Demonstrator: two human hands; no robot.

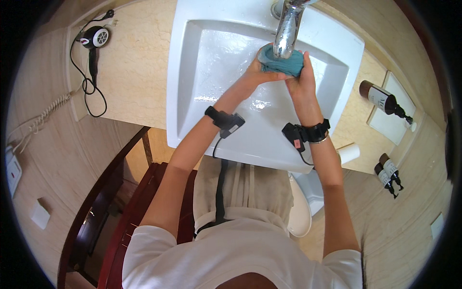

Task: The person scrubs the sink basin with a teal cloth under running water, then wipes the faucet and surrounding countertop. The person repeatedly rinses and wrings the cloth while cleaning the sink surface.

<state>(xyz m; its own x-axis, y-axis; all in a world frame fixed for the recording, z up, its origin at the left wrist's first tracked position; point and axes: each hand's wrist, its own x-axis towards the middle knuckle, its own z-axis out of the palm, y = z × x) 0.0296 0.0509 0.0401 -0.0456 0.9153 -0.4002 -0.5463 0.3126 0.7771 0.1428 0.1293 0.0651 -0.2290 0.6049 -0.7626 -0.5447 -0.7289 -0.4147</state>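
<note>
A bunched blue-green cloth [281,67] is held between my two hands, right under the chrome faucet [287,36]. My left hand [261,74] grips its left side and lower edge, the thumb lying along the front. On the other side, my right hand [302,77] supports the cloth, fingers up along its right edge. The faucet spout hides part of the cloth. Below them is the white washbasin [180,79], its bottom wet with rippling water. Each wrist wears a black strap with a small cabled device.
A black hair dryer [94,54] with a looped cord lies on the left of the stone counter [133,72]. On the right are a brown pump bottle [379,99], a white tray [397,108] and a white cup [349,153]. Two smaller pump bottles are at the far right.
</note>
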